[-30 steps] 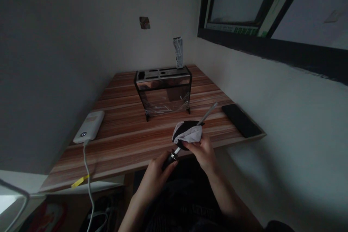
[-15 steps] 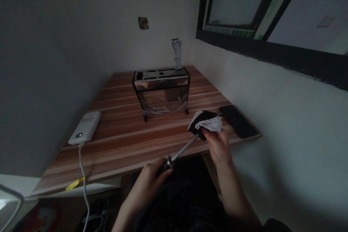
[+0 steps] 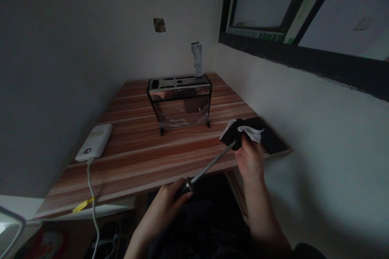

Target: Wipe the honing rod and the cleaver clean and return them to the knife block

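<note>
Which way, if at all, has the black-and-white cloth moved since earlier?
Yes, rightward: once left of the flat black rectangular phone, the black-and-white cloth in the right hand now partly overlaps it in view.

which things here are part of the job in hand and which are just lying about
Part of the job:
rod
cloth, at the rod's far end

Seemingly just lying about:
phone
power bank
cable
slotted block, untouched (might go with the rod)
</note>
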Tool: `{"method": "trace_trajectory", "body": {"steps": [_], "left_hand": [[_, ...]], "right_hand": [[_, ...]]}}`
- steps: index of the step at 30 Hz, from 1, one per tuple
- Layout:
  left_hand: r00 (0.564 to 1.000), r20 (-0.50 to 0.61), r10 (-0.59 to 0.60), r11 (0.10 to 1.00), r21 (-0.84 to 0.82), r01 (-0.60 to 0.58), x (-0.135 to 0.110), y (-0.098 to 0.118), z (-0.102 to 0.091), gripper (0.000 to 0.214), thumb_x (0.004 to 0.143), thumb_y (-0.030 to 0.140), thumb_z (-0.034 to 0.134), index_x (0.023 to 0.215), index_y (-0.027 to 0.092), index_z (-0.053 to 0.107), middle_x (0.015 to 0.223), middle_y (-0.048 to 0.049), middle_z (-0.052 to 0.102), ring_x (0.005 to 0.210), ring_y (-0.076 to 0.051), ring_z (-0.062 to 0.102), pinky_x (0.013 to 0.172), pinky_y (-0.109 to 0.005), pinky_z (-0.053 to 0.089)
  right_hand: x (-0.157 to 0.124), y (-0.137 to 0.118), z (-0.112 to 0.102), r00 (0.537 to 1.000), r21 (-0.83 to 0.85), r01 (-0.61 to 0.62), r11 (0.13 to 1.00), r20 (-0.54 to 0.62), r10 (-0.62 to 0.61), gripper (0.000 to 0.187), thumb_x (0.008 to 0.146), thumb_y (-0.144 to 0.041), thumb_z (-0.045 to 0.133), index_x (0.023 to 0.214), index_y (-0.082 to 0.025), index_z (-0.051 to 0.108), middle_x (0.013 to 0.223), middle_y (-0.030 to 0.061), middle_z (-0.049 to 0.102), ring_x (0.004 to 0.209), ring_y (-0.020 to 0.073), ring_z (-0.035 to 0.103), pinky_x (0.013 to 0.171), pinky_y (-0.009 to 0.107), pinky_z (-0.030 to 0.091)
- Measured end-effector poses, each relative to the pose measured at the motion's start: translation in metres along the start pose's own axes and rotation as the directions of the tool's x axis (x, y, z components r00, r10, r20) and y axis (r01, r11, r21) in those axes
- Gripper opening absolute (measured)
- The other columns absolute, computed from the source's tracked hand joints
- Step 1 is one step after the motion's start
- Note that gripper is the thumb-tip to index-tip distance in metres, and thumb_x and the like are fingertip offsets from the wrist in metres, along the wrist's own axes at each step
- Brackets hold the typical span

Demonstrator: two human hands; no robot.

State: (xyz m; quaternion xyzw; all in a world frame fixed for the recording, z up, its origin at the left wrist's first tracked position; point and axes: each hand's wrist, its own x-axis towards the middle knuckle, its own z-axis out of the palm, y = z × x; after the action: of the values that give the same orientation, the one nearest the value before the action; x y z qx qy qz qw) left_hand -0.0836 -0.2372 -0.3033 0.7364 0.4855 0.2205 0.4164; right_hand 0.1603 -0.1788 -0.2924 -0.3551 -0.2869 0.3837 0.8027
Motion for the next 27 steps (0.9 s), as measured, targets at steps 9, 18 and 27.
{"method": "trace_trajectory", "body": {"steps": [9,18,27], "left_hand": [[1.000,0.002,-0.027,1.000,-0.010,0.027,0.007,0.006,0.003,0.023,0.089,0.035,0.051,0.094,0.016,0.063,0.075,-0.0001,0.065,0.068,-0.014,0.056,0.065,-0.020,0.041],[0.993,-0.113,-0.024,0.997,-0.080,0.015,0.014,0.002,0.011,0.032,0.088,0.040,0.050,0.100,0.013,0.062,0.081,-0.0025,0.069,0.074,-0.018,0.061,0.066,-0.022,0.044],[0.985,-0.170,-0.018,0.994,-0.110,-0.001,0.012,-0.005,0.013,0.031,0.088,0.038,0.051,0.100,0.012,0.062,0.085,-0.0050,0.071,0.078,-0.020,0.064,0.067,-0.024,0.046]], "right_hand": [[-0.018,0.016,0.010,0.982,-0.019,-0.134,0.991,0.131,0.136,0.028,0.062,-0.036,0.081,0.085,-0.025,0.069,0.091,0.0014,0.073,0.092,0.0194,0.067,0.090,0.037,0.051],[-0.052,0.023,0.032,0.828,-0.321,-0.310,0.895,0.372,0.420,0.031,0.057,-0.030,0.084,0.082,-0.017,0.071,0.082,0.0052,0.075,0.080,0.0239,0.071,0.078,0.036,0.057],[-0.065,0.020,0.046,0.776,-0.340,-0.307,0.889,0.451,0.440,0.032,0.055,-0.023,0.085,0.083,-0.020,0.070,0.084,0.0023,0.075,0.082,0.0217,0.071,0.077,0.030,0.056]]}}
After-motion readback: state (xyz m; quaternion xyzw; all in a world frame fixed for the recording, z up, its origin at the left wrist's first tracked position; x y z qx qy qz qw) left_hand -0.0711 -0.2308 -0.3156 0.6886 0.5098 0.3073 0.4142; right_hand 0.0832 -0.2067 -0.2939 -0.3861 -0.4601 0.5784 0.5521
